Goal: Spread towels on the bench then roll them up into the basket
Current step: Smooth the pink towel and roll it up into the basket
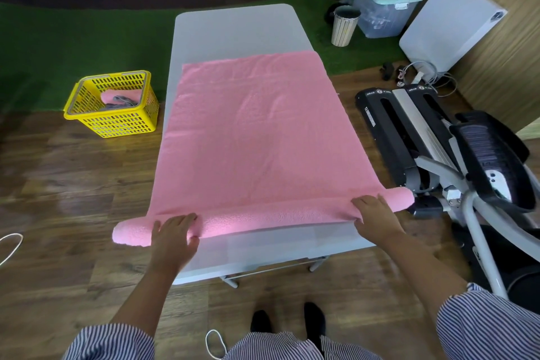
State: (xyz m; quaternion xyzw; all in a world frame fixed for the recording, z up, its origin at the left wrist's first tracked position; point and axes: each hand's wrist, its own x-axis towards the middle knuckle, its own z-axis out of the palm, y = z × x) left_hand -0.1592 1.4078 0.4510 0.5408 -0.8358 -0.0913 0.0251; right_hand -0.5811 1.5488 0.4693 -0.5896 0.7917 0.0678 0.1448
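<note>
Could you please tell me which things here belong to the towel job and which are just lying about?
In use: pink towel, white bench, yellow basket, left hand, right hand.

Lying about: exercise machine, small bin, storage box, white cord.

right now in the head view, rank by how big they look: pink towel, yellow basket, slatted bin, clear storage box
1. pink towel
2. yellow basket
3. clear storage box
4. slatted bin
The box and bin stand farther away, so true sizes stay unsure.
</note>
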